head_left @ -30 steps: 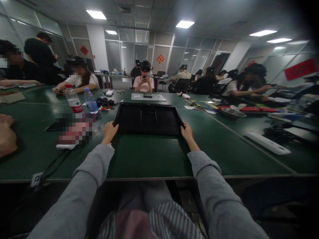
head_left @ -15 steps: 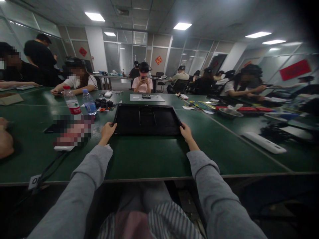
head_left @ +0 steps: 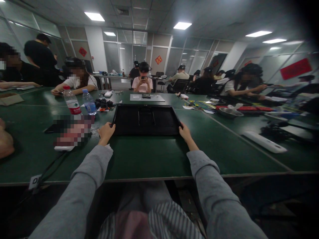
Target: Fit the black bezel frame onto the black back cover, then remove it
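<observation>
On green table [head_left: 149,157], black tray [head_left: 124,120], thin frame [head_left: 139,118] seemingly inside; left hand [head_left: 106,132], right hand [head_left: 185,132]: grip closed on tray sides.

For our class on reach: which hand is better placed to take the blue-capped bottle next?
Probably the left hand. The blue-capped bottle stands on its side of the tray, nearer to it than to the right hand. Both hold the tray, so the left would need to let go first.

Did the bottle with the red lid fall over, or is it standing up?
Standing up. The bottle has its red lid on top and its bottom end down at the green table.
</observation>
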The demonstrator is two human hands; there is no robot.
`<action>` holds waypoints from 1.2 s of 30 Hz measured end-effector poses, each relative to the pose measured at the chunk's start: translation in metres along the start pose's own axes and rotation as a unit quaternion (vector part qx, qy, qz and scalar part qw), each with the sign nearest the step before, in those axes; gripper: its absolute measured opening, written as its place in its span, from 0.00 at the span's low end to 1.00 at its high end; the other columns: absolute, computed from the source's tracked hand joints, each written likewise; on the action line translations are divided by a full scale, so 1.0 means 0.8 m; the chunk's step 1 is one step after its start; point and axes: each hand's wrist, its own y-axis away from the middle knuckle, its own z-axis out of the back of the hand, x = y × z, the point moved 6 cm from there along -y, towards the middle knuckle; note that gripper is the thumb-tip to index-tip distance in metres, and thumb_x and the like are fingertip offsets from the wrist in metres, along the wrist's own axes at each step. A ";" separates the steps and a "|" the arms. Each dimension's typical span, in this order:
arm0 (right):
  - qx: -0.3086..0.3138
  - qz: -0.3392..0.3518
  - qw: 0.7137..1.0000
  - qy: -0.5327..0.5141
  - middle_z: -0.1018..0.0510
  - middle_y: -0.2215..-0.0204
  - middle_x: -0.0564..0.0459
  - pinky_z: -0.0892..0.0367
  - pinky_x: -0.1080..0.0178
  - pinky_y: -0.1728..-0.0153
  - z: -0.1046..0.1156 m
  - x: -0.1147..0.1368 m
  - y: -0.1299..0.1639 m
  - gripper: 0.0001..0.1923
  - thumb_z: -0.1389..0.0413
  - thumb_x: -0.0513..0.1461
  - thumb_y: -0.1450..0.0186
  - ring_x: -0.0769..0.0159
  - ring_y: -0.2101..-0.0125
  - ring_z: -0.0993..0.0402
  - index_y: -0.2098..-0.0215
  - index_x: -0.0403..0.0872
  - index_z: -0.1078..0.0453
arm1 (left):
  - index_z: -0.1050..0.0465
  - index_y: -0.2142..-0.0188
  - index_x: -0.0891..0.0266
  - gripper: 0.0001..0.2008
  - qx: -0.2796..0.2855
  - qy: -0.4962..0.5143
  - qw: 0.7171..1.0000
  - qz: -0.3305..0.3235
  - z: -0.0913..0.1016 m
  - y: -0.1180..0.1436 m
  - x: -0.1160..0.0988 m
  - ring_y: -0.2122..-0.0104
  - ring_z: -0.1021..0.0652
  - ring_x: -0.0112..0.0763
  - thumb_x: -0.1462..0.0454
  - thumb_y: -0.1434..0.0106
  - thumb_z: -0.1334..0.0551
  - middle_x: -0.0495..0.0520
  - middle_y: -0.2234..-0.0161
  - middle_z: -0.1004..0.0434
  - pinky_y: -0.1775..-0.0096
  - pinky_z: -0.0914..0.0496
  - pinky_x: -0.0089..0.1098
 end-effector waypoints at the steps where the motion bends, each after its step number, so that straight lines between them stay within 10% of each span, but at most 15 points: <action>1: 0.002 0.002 1.000 0.001 0.22 0.40 0.41 0.43 0.38 0.29 -0.001 0.003 0.001 0.30 0.44 0.43 0.39 0.47 0.35 0.31 0.38 0.46 0.28 | 0.22 0.45 0.60 0.24 -0.004 0.000 1.000 -0.003 0.001 0.000 -0.001 0.46 0.20 0.60 0.49 0.30 0.43 0.67 0.49 0.16 0.42 0.36 0.58; 12: 0.015 0.018 0.998 0.050 0.26 0.36 0.36 0.43 0.41 0.29 -0.008 0.009 0.006 0.34 0.46 0.43 0.36 0.46 0.33 0.33 0.33 0.41 0.32 | 0.20 0.46 0.59 0.22 -0.037 0.011 0.999 0.007 0.009 0.004 0.001 0.44 0.24 0.62 0.51 0.30 0.42 0.69 0.49 0.17 0.39 0.42 0.66; 24: -0.034 0.095 0.979 0.175 0.46 0.25 0.33 0.51 0.34 0.30 -0.011 0.058 0.032 0.38 0.48 0.48 0.32 0.40 0.26 0.51 0.27 0.42 0.44 | 0.39 0.27 0.61 0.29 -0.071 0.023 0.980 -0.187 0.019 0.037 -0.060 0.30 0.36 0.49 0.54 0.23 0.51 0.66 0.30 0.34 0.31 0.52 0.55; 29: 0.015 0.070 0.975 0.209 0.35 0.31 0.30 0.45 0.37 0.31 -0.022 0.048 0.028 0.36 0.49 0.43 0.32 0.40 0.31 0.40 0.28 0.38 0.42 | 0.28 0.34 0.58 0.25 0.013 0.017 0.973 -0.230 -0.010 0.029 -0.054 0.33 0.31 0.48 0.52 0.26 0.42 0.63 0.33 0.29 0.33 0.42 0.50; 36: 0.019 0.070 0.974 0.214 0.30 0.36 0.29 0.37 0.43 0.34 -0.019 0.051 0.026 0.36 0.50 0.41 0.33 0.42 0.34 0.34 0.29 0.34 0.41 | 0.16 0.64 0.57 0.17 -0.072 0.100 0.970 -0.209 -0.001 0.010 -0.039 0.47 0.21 0.47 0.50 0.28 0.39 0.60 0.55 0.14 0.41 0.32 0.45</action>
